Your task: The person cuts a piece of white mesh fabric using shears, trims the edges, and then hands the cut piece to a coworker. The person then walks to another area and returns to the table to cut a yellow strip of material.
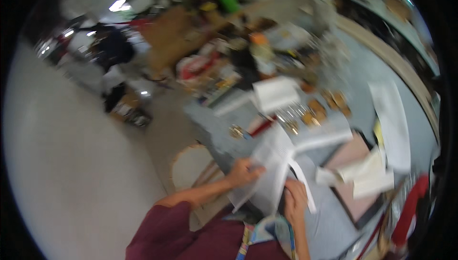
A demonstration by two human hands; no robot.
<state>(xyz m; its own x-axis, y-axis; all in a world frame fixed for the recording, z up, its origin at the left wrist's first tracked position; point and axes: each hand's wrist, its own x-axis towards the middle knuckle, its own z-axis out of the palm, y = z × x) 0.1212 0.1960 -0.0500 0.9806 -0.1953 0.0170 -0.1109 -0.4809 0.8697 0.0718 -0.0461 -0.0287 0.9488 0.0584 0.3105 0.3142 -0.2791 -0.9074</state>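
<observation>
A thin, translucent white sheet (pixel 273 164), possibly a flat bag, is held up in front of my body at the bench edge. My left hand (pixel 244 172) pinches its left side, thumb on top. At its lower right edge, my right hand (pixel 296 195) is closed with curled fingers; blur partly hides its fingertips. A narrow white strip (pixel 302 183) curves past the right hand. Beyond the sheet lie a dark red flat item (pixel 261 125), a small cluster of gold-coloured pieces (pixel 235 132) and a long white paper piece (pixel 324 138).
On the grey-blue bench (pixel 329 226), a pinkish board (pixel 355 179) bears cream paper pieces (pixel 367 176). Round brown pieces (pixel 317 110) and shiny metal rods (pixel 291 112) sit farther back, near clutter. A round-topped stool (pixel 191 164) stands left of the bench.
</observation>
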